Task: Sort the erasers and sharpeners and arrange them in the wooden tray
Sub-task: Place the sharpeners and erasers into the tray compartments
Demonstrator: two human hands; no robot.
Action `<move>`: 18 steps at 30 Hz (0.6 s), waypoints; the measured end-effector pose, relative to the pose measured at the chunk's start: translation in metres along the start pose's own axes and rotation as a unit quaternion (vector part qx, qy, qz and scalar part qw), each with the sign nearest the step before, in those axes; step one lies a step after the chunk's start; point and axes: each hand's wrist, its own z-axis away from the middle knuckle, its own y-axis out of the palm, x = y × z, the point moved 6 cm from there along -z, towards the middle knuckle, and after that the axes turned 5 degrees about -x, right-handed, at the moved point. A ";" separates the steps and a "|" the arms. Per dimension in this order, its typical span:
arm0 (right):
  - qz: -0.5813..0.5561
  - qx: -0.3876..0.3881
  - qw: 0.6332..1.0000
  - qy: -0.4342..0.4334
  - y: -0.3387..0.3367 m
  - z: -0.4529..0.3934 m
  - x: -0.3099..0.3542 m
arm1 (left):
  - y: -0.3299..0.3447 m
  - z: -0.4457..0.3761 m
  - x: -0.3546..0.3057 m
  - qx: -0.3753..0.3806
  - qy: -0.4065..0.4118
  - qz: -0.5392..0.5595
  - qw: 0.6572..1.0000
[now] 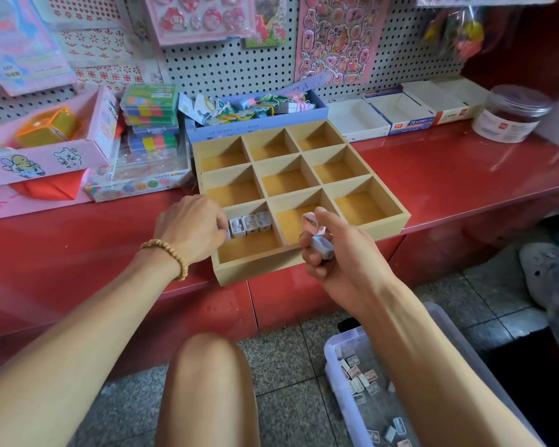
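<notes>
Our left hand point(192, 225) pinched a sharpener in the tray's point(307, 264) near-left compartment, beside three sharpeners point(250, 224) standing in a row. Our right hand point(333, 250) gripped two sharpeners point(318, 237) above the tray's near edge.

Shop corner: white perforated pegboard wall point(226, 64) hung with sticker sheets point(338, 37) and packaged stationery, glossy red tabletop point(449, 175) with red front panels below, dark red side panel point(526, 43) at right, speckled grey tiled floor point(281, 356), even bright light with soft reflections on the red surface.
</notes>
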 end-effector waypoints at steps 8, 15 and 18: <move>-0.011 0.000 1.000 0.010 0.004 0.000 -0.008 | 0.001 0.001 -0.004 -0.013 0.029 -0.004 0.999; 0.007 0.000 1.000 -0.022 0.007 -0.001 -0.006 | -0.024 0.017 -0.030 -0.067 0.079 0.309 0.946; 0.000 0.010 0.999 -0.034 0.011 -0.001 -0.004 | -0.029 0.025 -0.055 -0.014 0.116 0.377 0.919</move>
